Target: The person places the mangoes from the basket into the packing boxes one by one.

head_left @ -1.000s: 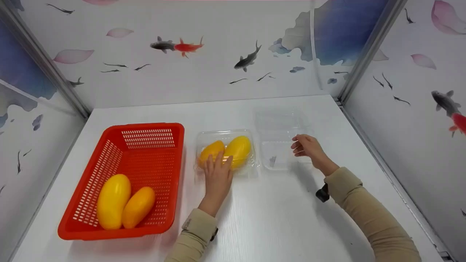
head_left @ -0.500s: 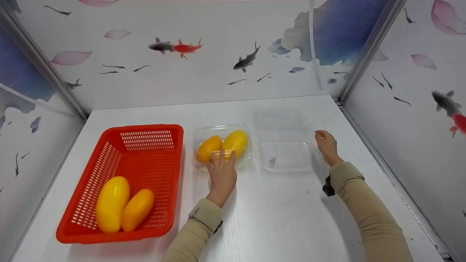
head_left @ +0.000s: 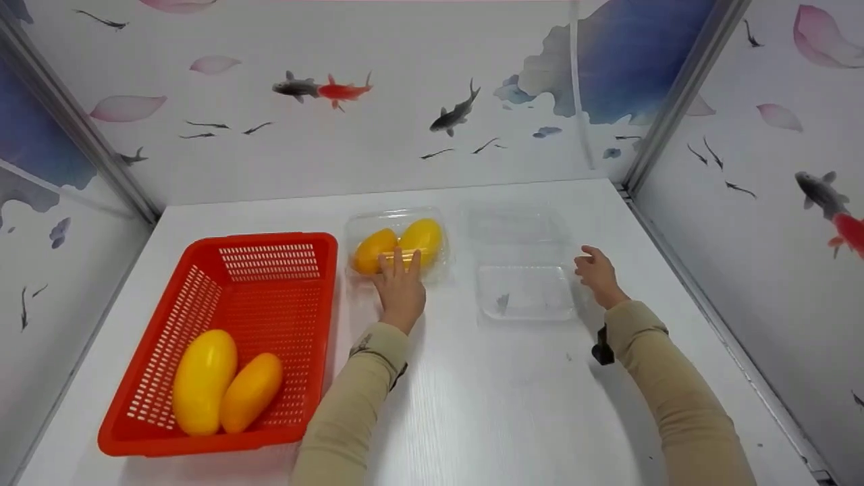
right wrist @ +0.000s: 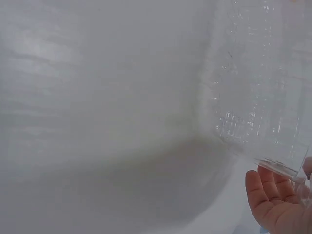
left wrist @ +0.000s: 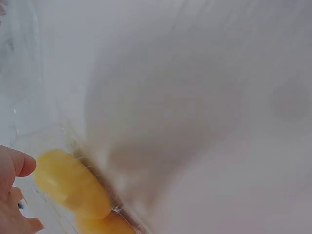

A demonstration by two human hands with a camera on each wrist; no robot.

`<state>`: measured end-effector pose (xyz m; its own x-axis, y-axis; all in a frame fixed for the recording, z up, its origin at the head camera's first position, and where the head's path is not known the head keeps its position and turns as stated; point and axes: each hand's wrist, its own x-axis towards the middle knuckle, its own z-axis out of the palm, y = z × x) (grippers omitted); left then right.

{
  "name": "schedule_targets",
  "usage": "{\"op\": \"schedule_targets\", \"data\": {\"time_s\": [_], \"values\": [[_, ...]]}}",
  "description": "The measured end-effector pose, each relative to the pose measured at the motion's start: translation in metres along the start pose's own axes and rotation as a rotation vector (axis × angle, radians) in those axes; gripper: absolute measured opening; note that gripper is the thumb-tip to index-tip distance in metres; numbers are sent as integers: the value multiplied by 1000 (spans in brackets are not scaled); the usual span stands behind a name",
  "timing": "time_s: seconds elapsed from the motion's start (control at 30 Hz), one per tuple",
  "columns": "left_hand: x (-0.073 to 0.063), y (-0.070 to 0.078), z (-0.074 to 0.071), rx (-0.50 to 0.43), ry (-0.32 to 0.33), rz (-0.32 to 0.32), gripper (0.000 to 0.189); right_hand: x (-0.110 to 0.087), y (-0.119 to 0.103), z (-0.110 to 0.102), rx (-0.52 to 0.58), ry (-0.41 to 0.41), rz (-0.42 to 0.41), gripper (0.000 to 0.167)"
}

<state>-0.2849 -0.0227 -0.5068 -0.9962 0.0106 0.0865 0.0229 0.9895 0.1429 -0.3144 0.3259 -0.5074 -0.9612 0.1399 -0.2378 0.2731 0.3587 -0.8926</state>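
My left hand [head_left: 401, 290] rests its spread, nearly straight fingers on the near side of a clear plastic box [head_left: 445, 270]. Inside that box lie an orange-yellow mango [head_left: 375, 250] and a brighter yellow mango [head_left: 422, 236]. In the left wrist view, the thumb is right at the box beside a mango [left wrist: 73, 185]. To the right, a second clear clamshell box [head_left: 526, 290] lies with its lid [head_left: 516, 223] folded back. Beside its right edge is my right hand [head_left: 599, 275], fingers loosely bent; in the right wrist view the fingertips [right wrist: 253, 180] are close by the box's rim.
A red plastic basket [head_left: 331, 304] stands on the left of the white table [head_left: 486, 398], with a large yellow mango [head_left: 204, 381] and a smaller orange one [head_left: 252, 393] in it. Printed panels [head_left: 398, 162] enclose the back and sides.
My left hand and the box of mangoes have slid away from me and slightly left. My right hand has drawn off to the right from over the clamshell box, and its fingers have loosened.
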Motion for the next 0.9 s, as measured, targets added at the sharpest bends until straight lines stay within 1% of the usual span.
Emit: {"op": "schedule_targets", "data": {"time_s": [0.13, 0.23, 0.33, 0.47, 0.53, 0.6, 0.67, 0.73, 0.8, 0.9], "values": [[14, -2, 1, 20, -22, 5, 55, 0, 2, 0, 8, -8, 22, 55], [21, -6, 2, 22, -19, 6, 56, 0, 3, 1, 6, -31, 39, 56], [25, -11, 2, 22, -18, 4, 57, 2, 3, 2, -26, -68, 57, 59], [26, -15, 1, 13, -33, 7, 57, 5, 4, 1, -71, -147, 83, 64], [27, -17, 0, 8, -42, 10, 57, 5, 5, 0, -69, -184, 102, 66], [26, -17, -2, 6, -41, 14, 57, 5, 7, -1, -53, -200, 128, 66], [26, -17, -3, 8, -36, 21, 56, 5, 10, -1, -41, -194, 133, 64], [26, -18, -4, 2, -37, 32, 56, 3, 12, 0, -17, -170, 137, 63], [27, -20, -4, -26, -37, 44, 55, 2, 14, 2, -3, -135, 138, 61], [29, -23, -7, -68, -56, 59, 55, 1, 12, 8, 23, -93, 154, 60]]}}
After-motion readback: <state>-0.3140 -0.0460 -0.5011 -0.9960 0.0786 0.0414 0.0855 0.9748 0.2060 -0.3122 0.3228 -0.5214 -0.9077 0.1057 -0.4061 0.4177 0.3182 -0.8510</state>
